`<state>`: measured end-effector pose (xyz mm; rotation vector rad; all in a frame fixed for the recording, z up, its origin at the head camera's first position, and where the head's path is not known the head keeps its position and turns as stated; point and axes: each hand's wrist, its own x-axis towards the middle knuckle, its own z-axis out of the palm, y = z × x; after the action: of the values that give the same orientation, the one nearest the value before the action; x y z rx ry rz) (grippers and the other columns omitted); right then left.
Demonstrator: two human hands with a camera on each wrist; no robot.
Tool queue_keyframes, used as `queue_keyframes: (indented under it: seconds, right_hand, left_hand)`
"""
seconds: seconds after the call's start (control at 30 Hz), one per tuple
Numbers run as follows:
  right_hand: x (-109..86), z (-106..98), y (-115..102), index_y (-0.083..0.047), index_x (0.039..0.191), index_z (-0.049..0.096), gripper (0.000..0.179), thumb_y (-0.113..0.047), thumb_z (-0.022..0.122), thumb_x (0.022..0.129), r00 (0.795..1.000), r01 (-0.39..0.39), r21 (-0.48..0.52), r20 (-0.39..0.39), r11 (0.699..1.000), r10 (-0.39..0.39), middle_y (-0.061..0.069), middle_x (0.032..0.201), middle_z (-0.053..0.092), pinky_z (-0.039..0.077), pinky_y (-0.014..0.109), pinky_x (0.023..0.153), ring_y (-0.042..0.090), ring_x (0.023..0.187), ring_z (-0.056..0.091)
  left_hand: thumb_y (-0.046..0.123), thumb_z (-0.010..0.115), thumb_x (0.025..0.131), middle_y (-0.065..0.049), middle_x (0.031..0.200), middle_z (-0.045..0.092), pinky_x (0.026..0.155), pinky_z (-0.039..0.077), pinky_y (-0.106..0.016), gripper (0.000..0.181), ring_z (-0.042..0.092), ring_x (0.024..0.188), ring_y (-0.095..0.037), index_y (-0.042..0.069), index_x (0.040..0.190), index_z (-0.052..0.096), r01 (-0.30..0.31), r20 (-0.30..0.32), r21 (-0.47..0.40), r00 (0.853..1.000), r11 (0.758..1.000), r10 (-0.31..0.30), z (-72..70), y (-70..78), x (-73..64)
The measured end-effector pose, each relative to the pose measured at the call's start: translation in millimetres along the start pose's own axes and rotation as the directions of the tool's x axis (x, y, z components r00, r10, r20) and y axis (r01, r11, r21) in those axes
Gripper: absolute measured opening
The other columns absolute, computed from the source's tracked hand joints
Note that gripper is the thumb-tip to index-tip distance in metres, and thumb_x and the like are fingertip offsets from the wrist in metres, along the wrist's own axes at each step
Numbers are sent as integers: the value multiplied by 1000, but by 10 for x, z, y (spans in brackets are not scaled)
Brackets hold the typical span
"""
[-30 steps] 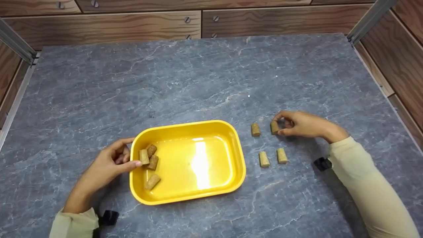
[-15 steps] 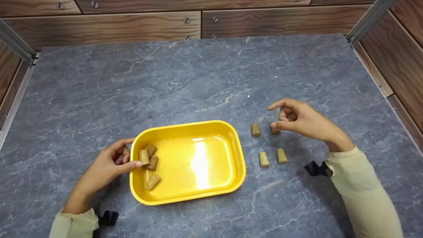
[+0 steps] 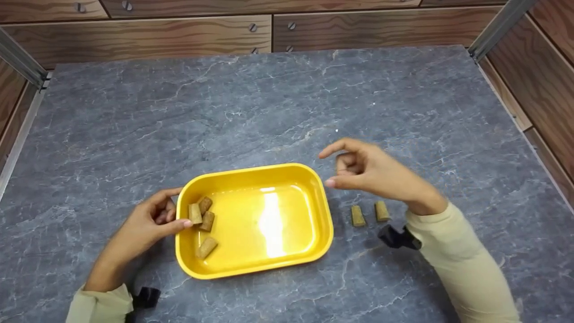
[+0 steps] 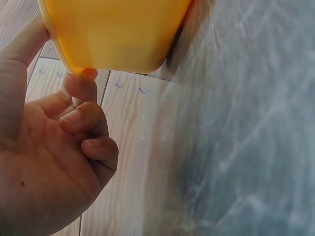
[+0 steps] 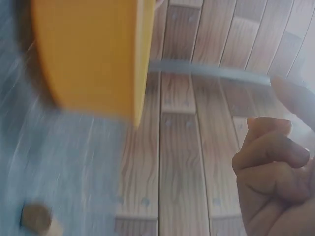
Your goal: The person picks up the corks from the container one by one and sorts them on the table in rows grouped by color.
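Observation:
A yellow plastic tray (image 3: 251, 267) stands on the table in the head view. My left hand (image 3: 150, 220) grips its left end, thumb over the rim; in the left wrist view the fingers (image 4: 88, 118) curl under the tray's outer edge. Several corks (image 3: 207, 247) lie at that end inside the tray. My right hand (image 3: 374, 172) hovers by the tray's right rim, index finger and thumb spread apart with nothing between them. Below it, two corks (image 3: 358, 216) stand on the table. The upper pair of corks is hidden behind this hand.
The grey marbled table (image 3: 251, 98) carries all of this. Wood-patterned panels (image 3: 148, 40) close off the back and sides, with metal posts at the far corners. A black wrist mount (image 3: 399, 237) is strapped below each sleeve.
My right hand has let go of the upper right cork, lifted away and moved left toward the tray with its fingers spread. The left hand and tray have stayed put.

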<state>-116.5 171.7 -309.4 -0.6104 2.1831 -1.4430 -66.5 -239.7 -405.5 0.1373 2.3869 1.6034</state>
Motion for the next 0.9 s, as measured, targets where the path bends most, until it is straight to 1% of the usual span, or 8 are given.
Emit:
queue_keyframes:
  seconds: [0.17, 0.27, 0.33, 0.43, 0.57, 0.7, 0.83, 0.9]
  right_hand:
    - [131, 188, -180, -1, 122, 54, 40, -8, 71, 86, 998, 36, 6, 54, 999, -37, -1, 67, 43, 35, 18, 55, 5, 56, 35]
    - [223, 282, -287, -2, 120, 57, 38, -8, 72, 85, 993, 81, -11, 82, 997, -79, -1, 68, 42, 34, 18, 57, 6, 59, 35]
    - [292, 338, -343, -2, 119, 59, 37, -7, 72, 84, 989, 111, -18, 102, 994, -108, -1, 70, 42, 33, 17, 58, 7, 61, 35]
    - [402, 424, -408, -3, 117, 60, 36, -7, 73, 84, 979, 158, -43, 137, 987, -151, -2, 71, 41, 32, 17, 59, 7, 63, 35]
    - [557, 569, -450, -4, 117, 61, 34, -9, 71, 85, 965, 182, -76, 207, 980, -163, -4, 72, 43, 33, 17, 60, 8, 63, 36]
    - [714, 736, -429, -5, 117, 62, 32, -11, 70, 87, 944, 186, -105, 293, 977, -148, -4, 70, 45, 34, 17, 59, 8, 62, 38]
    - [858, 891, -362, -8, 119, 63, 31, -13, 69, 89, 914, 200, -146, 385, 969, -131, -3, 70, 48, 36, 17, 58, 5, 61, 40]
    - [923, 954, -344, -10, 121, 63, 32, -14, 68, 89, 896, 214, -166, 426, 963, -126, -2, 73, 52, 37, 17, 58, 4, 62, 43]
  left_hand:
    - [6, 76, 80, -1, 76, 44, 53, 32, -22, 55, 36, 61, -7, 1, 130, 54, 12, 3, -6, 1000, 1000, -12, 2, -9, 0]
    - [6, 76, 80, -1, 76, 44, 54, 32, -22, 55, 36, 61, -7, 1, 130, 54, 12, 2, -12, 1000, 1000, -12, 4, -8, 3]
    - [6, 76, 79, 0, 76, 44, 54, 32, -21, 55, 36, 61, -7, 1, 130, 54, 7, -1, -11, 1000, 1000, -7, 5, -6, 3]
    - [5, 77, 79, 0, 75, 44, 53, 32, -22, 54, 36, 60, -6, 1, 128, 55, -19, -10, 2, 1000, 1000, 19, 5, -4, 3]
    - [5, 77, 79, 0, 75, 44, 52, 32, -22, 52, 36, 59, -5, 0, 126, 56, -34, -10, 11, 999, 999, 34, 4, -10, -5]
    - [5, 76, 79, 0, 75, 44, 52, 32, -21, 53, 36, 59, -5, 0, 127, 55, -28, -10, 6, 1000, 1000, 28, 1, -7, -7]
    - [4, 76, 79, 1, 75, 45, 52, 32, -21, 53, 36, 60, -5, -1, 127, 55, -42, -14, -2, 999, 999, 42, 0, 1, 4]
    - [3, 76, 79, 1, 75, 45, 52, 32, -21, 52, 36, 59, -4, -2, 127, 55, -52, -12, -6, 999, 999, 52, -1, 1, 9]
